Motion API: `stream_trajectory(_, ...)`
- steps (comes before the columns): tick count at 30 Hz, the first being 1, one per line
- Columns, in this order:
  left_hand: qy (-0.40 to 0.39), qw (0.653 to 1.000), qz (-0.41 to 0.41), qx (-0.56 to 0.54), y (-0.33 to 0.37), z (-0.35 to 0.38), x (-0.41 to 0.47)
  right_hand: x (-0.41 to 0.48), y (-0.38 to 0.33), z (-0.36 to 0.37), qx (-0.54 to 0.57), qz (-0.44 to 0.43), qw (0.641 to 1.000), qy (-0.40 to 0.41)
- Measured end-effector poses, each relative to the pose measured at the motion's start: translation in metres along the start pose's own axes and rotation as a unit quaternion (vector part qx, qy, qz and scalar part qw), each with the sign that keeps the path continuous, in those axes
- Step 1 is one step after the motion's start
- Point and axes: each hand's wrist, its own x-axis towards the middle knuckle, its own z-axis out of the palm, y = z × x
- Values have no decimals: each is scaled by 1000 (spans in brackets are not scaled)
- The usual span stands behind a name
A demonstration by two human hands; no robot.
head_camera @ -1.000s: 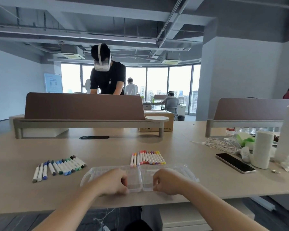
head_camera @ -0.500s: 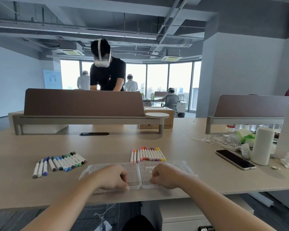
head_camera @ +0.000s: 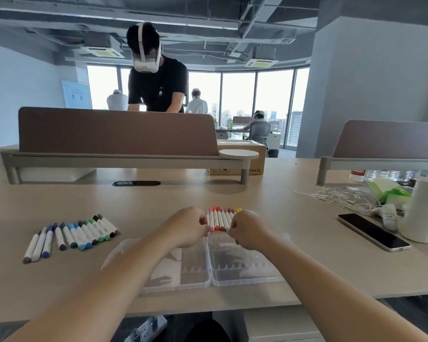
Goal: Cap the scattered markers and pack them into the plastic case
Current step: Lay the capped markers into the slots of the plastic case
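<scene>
Your hands left the one clear, thin, flexy plastic case point(head_camera: 198, 272), open at the pale desk point(head_camera: 311, 262) edge, for the warm-capped white marker row point(head_camera: 219, 219) just behind it, left hand point(head_camera: 185, 227) and right hand point(head_camera: 248, 230) curled at its ends, grip untellable; seven-plus show, about twelve cool-capped white markers point(head_camera: 79, 235) lie left: light, stiff, roll-prone, pinch mid-barrel.

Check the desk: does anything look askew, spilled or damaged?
Nothing is spilled or damaged. The left markers and middle markers lie in neat rows, and the case lies open flat. Only the cable tangle on the right looks untidy.
</scene>
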Motion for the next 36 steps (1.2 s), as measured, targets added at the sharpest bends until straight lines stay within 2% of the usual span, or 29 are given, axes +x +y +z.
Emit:
stream_trajectory(5,3,1000,6,9,-6,3,33,58,-5,12,-12,42,998,49)
stream_trajectory(11,-4,1000,-5,8,-23,1,64,112,-12,16,-68,70,994,49)
stream_trajectory(17,-17,1000,-12,-3,-37,4,82,135,-24,20,-127,82,988,-30)
stream_trajectory(28,-9,1000,-28,-2,-55,9,87,155,-46,24,-202,116,965,-122)
stream_trajectory(36,7,1000,-26,-1,-48,-2,64,136,-52,5,-197,95,967,-129)
